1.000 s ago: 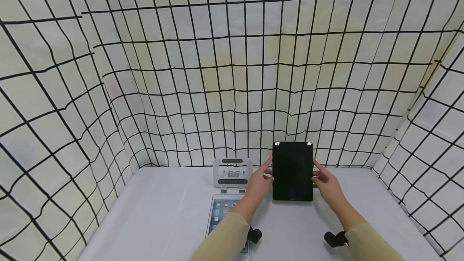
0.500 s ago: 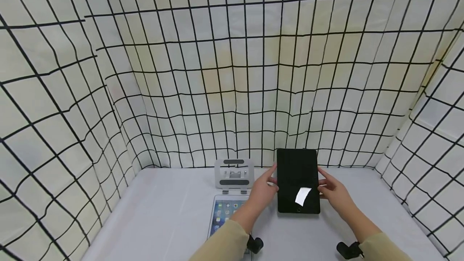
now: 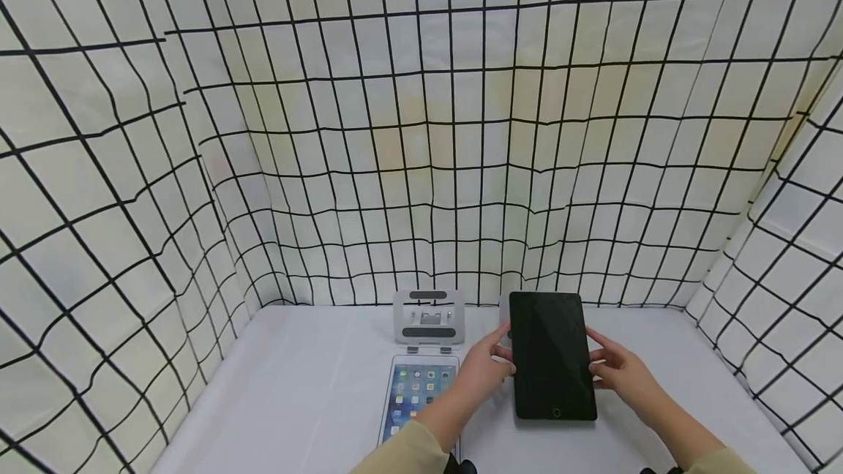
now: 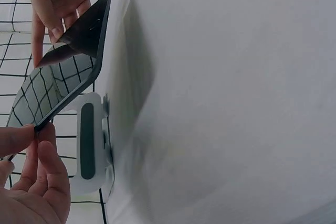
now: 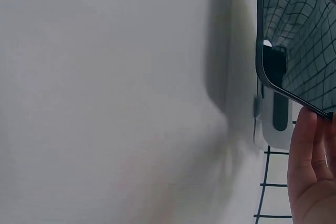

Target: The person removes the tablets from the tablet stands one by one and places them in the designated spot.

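A black tablet (image 3: 553,357), screen dark and facing me, is held up off the table by both hands. My left hand (image 3: 481,370) pinches its left edge, with the thumb at the screen side and fingers behind, as the left wrist view shows. At the opposite edge, my right hand (image 3: 624,380) grips the tablet with its fingertips. Behind the tablet stands a pale tablet stand (image 4: 88,145) with a dark pad, mostly hidden in the head view. The tablet's back cannot be seen.
Left of the black tablet, another pale stand (image 3: 429,317) with dark pads stands upright. In front of it lies a white tablet (image 3: 410,395) with a lit screen of icons, partly covered by my left forearm. White cloth with black grid lines (image 3: 461,145) walls the table (image 3: 296,386).
Both hands have brought the black tablet lower, nearer to me and slightly right. A bit of the stand behind it now shows at its upper left.
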Demonstrator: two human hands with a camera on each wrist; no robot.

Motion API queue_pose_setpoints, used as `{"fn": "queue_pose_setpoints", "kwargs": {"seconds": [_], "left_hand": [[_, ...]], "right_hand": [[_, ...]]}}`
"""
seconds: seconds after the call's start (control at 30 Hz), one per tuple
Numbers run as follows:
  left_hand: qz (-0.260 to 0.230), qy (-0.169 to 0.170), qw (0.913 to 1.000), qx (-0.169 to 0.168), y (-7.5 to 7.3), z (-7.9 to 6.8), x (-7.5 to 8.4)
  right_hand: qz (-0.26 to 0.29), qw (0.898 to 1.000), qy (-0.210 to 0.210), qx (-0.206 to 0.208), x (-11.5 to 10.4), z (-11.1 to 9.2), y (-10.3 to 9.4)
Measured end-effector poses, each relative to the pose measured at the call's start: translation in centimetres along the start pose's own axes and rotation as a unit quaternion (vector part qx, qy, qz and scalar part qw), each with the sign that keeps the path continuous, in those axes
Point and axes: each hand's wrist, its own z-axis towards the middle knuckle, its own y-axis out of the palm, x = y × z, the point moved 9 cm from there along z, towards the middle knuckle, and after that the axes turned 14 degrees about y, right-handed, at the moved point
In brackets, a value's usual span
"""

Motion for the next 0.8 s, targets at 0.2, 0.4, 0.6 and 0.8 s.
{"fn": "queue_pose_setpoints", "kwargs": {"seconds": [0.2,0.4,0.6,0.8], "left_hand": [[-0.014,-0.018,0.9997,0.000,0.4,-1.5,-0.6],[-0.017,-0.035,0.9992,0.001,0.7,-2.4,-1.5],[-0.019,-0.064,0.9978,-0.004,0.9,-3.2,-2.3],[-0.016,-0.076,0.9968,-0.018,1.2,-3.7,-2.5]], "right_hand": [[0.009,0.999,0.030,-0.008,1.6,-0.2,0.5],[0.016,0.999,0.050,-0.010,2.8,-0.7,1.1],[0.009,0.997,0.071,-0.024,3.4,-0.9,1.7],[0.005,0.996,0.060,-0.067,3.8,-1.1,2.1]]}}
